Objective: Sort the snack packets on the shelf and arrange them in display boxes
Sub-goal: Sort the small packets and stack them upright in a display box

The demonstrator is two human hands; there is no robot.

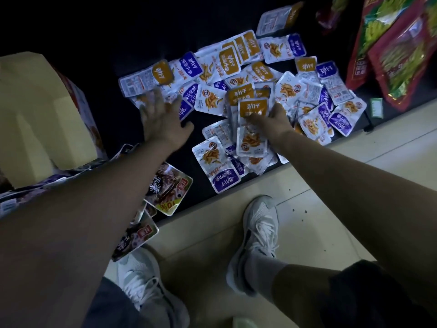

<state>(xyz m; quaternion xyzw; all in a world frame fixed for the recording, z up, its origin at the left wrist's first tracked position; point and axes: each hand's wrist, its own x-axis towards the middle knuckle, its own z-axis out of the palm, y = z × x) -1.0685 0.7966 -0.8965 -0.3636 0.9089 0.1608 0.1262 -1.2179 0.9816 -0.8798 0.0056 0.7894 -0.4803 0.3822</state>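
Head view, silvery orange- and purple-labelled snack packets [236, 91], left hand [163, 119] spread flat, right hand [272, 121] gripping orange-labelled stack [253, 114]

A dark shelf [151, 43] carries scattered snack packets [236, 74] — beside them, a cardboard display box [40, 107] and red bags [397, 55].

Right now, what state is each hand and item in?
loose packets: scattered, orange and purple mixed, unsorted.
left hand: open, fingers spread on the loose packets.
right hand: grips a stack of orange-label packets.
cardboard box: left of the pile, contents hidden.
red bags: lying overlapped at right.
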